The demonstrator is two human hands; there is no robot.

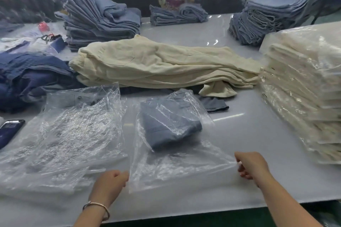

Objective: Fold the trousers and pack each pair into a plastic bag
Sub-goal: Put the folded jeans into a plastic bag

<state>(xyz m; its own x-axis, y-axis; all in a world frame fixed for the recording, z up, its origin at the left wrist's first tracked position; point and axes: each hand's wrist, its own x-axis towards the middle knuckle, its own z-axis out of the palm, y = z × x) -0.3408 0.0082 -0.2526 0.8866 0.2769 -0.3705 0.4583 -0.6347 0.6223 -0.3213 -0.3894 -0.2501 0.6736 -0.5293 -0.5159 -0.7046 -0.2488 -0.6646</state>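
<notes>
Both hands hold the open end of the bag point(175, 153), which lies flat on the table point(258, 134). The left hand point(108, 183) has curled fingers pinching the near left corner of the film; the right hand point(251, 166) pinches the near right corner, drawing the mouth taut between them. The folded trousers point(169, 125) sit inside the bag, just ahead of both hands and pushed toward its far, closed end.

The film looks thin, slick and floppy; it will crumple and slide on the smooth table, so the corners of the mouth seem the right places to hold. The blue trousers are soft and fairly light, but the fold could slump if the bag is lifted by one corner only. To carry it, a palm under the bundle would likely serve better.

Left of the left hand lies a sheaf of spare bags point(60, 143), apparently empty, though glare makes that hard to confirm. Well to the right of the right hand rises a stack of packed bags point(302, 88), each holding a cream garment. Ahead, beyond the bag, lies a pile of unbagged cream trousers point(156, 64).
</notes>
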